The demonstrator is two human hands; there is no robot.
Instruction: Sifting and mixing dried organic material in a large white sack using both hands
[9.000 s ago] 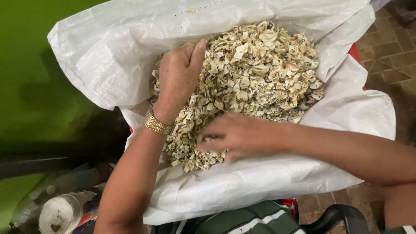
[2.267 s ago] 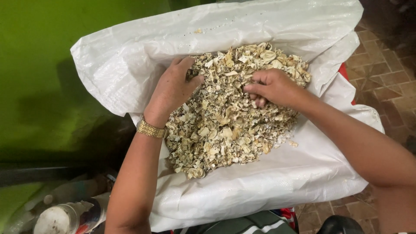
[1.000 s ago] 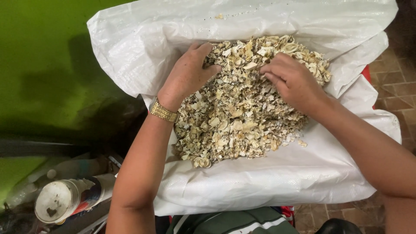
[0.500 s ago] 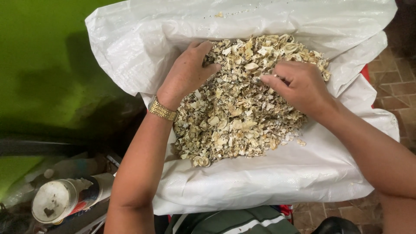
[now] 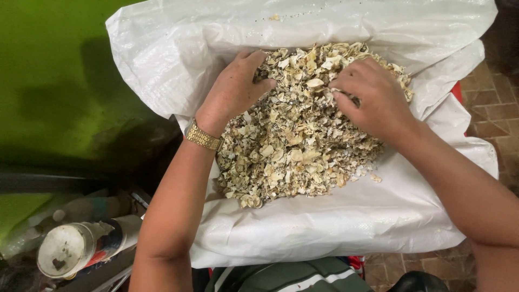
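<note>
A heap of pale, broken shell pieces (image 5: 292, 157) lies on a white woven sack (image 5: 335, 227) spread in front of me. My left hand (image 5: 235, 86), with a gold bracelet (image 5: 203, 136) on the wrist, rests palm down on the heap's upper left side, fingers curled into the pieces. My right hand (image 5: 373, 97) lies on the upper right of the heap, fingertips bent down and digging among the shells. Whether either hand has closed on any pieces is hidden by the fingers.
A green wall (image 5: 54, 81) stands to the left. A can with a white lid (image 5: 67, 250) lies at the lower left among dark clutter. Brown brick floor (image 5: 497, 113) shows at the right. Striped dark green cloth (image 5: 292, 276) sits at the bottom edge.
Both hands have stayed on the upper part of the heap. The right hand has shifted slightly left and its fingers curl deeper into the shells. Earlier it worked the heap's lower edge.
</note>
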